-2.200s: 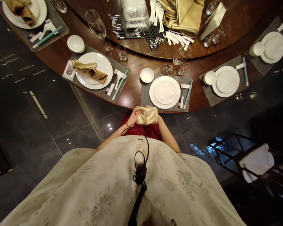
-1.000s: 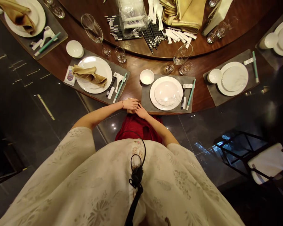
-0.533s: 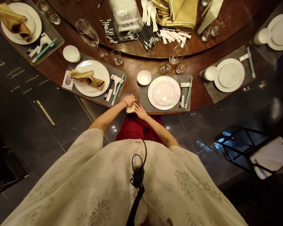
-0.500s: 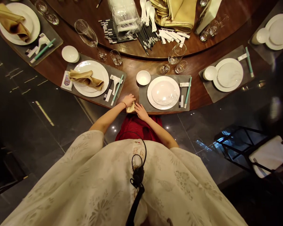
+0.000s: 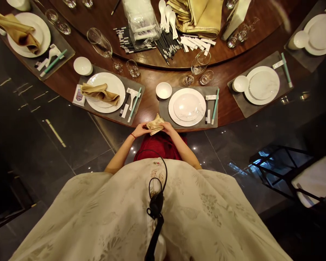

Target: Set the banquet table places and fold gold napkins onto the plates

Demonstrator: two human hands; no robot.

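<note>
At the table's front edge, a folded gold cloth napkin is held between my two hands. My left hand grips its left side, and my right hand pinches its right side. Just to the right lies a grey placemat with a large white plate and a smaller plate stacked on it. Black chopsticks and a teal-wrapped stick lie beside the plates. A small white bowl sits at the mat's upper left corner.
To the left, another setting has a folded gold napkin on its plate. Wine glasses stand behind the mats. The raised round turntable bears spoons, loose chopsticks, and stacked gold cloths. A chair stands at right.
The napkin was a small flat bundle pressed on the table edge; now it is lifted and fanned out between both hands. My left hand has dropped lower and nearer my body.
</note>
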